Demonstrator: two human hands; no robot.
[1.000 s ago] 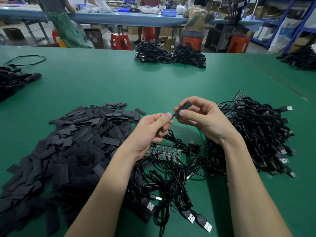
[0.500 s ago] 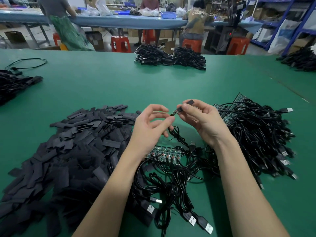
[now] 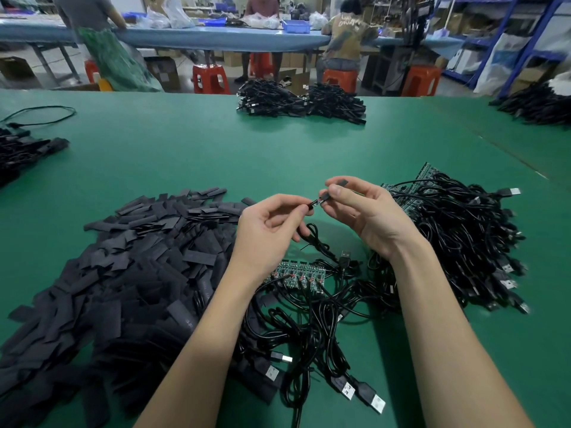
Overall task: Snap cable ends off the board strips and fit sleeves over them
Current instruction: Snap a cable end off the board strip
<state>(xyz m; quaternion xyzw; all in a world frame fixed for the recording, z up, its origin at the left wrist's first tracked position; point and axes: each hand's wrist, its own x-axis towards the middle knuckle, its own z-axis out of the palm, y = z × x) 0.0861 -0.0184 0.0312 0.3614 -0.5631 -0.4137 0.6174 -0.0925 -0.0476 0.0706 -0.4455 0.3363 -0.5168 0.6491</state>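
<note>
My left hand (image 3: 272,227) pinches the small board end of a black cable (image 3: 315,239) between thumb and forefinger, above the green table. My right hand (image 3: 364,211) pinches a black sleeve (image 3: 338,184) whose near end sits over that board tip; a short red-and-dark piece still shows between the two hands. The cable hangs down from my left fingers to a green board strip (image 3: 298,274) with several cables attached, lying below my wrists. A big heap of flat black sleeves (image 3: 129,261) spreads to the left.
A pile of black USB cables with board strips (image 3: 457,242) lies to the right. Loose USB plugs (image 3: 358,393) lie near the front. More cable bundles (image 3: 299,101) sit at the far table edge and at far left (image 3: 24,149). People work at a blue bench beyond.
The sleeve has slid further along over the cable end, so less of it sticks out past my right fingers. My left fingers, briefly spread, have closed on the cable end again.
</note>
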